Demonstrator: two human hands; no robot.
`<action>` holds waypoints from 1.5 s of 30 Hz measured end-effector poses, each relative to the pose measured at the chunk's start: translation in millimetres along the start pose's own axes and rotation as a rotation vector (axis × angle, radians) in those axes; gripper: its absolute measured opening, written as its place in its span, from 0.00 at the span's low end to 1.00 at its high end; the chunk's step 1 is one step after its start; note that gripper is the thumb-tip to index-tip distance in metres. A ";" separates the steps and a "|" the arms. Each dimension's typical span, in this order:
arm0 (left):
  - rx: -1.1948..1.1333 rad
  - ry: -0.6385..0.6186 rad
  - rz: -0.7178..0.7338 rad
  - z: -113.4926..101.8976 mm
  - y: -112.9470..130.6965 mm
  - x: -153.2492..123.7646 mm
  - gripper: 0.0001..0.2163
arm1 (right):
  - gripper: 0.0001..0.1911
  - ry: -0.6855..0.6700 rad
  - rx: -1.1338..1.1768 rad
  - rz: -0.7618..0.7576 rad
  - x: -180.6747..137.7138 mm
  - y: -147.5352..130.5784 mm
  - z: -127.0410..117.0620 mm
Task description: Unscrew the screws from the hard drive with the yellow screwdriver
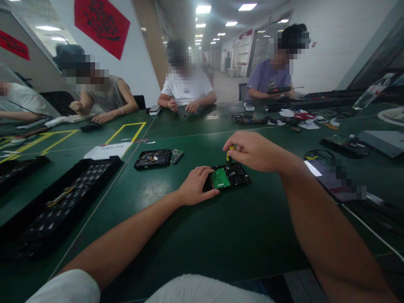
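Observation:
A black hard drive (238, 174) with a green circuit board (220, 178) facing up lies flat on the green table. My left hand (197, 185) grips its left end, thumb along the near edge and fingers at the far edge. Over the drive's far side, my right hand (252, 149) is closed around the yellow and black handle of a small screwdriver (230, 155), held upright. The screwdriver's tip is too small to make out. Left of the drive lie another hard drive (153, 159) and a loose circuit board (177, 156).
A long black tray (59, 202) of small parts stands at left. On the right are a dark tablet-like panel (339, 181), another drive (345, 145), cables and a water bottle (372, 91). Several co-workers sit across the table, one holding a power screwdriver (279, 89).

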State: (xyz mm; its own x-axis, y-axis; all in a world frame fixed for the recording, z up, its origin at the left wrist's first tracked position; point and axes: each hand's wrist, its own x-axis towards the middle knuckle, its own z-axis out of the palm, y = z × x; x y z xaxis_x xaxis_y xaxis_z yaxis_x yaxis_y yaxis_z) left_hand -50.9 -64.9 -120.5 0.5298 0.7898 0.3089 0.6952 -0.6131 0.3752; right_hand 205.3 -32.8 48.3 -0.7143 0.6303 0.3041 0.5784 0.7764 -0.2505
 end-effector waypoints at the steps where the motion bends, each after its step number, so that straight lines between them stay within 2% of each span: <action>1: 0.003 0.000 0.002 0.0 0.1 0.0 0.36 | 0.11 -0.002 0.002 -0.017 0.4 0.9 0.3; 6: 0.015 -0.006 0.005 -1.0 0.9 0.1 0.36 | 0.12 -0.040 0.023 -0.046 0.9 1.6 -1.3; 13: 0.018 -0.008 0.001 -1.6 1.6 0.4 0.36 | 0.11 -0.011 0.017 0.034 -1.3 -0.2 -2.7; 19: 0.025 -0.012 0.005 -0.4 0.7 0.3 0.36 | 0.11 -0.049 0.004 -0.037 -0.2 1.4 -1.8; 26: 0.018 -0.007 0.005 -0.1 0.7 0.4 0.36 | 0.12 -0.028 0.032 0.060 -0.8 -2.5 -2.7; 33: 0.020 -0.012 0.001 -1.4 1.3 0.8 0.36 | 0.12 -0.051 0.006 -0.038 0.6 0.7 -2.0; 40: 0.024 -0.007 0.007 0.2 0.1 0.4 0.36 | 0.13 -0.023 0.036 0.053 -0.9 -0.9 -2.4; 45: 0.025 -0.001 0.008 0.4 -0.4 0.2 0.36 | 0.13 -0.045 0.029 -0.009 0.9 2.6 -0.5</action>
State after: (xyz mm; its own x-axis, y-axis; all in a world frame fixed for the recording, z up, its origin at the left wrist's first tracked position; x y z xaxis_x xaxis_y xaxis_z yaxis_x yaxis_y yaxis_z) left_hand -50.8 -64.4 -121.0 0.5357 0.7851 0.3109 0.7032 -0.6186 0.3505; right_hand 206.4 -30.3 48.4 -0.7370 0.6219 0.2646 0.5605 0.7812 -0.2750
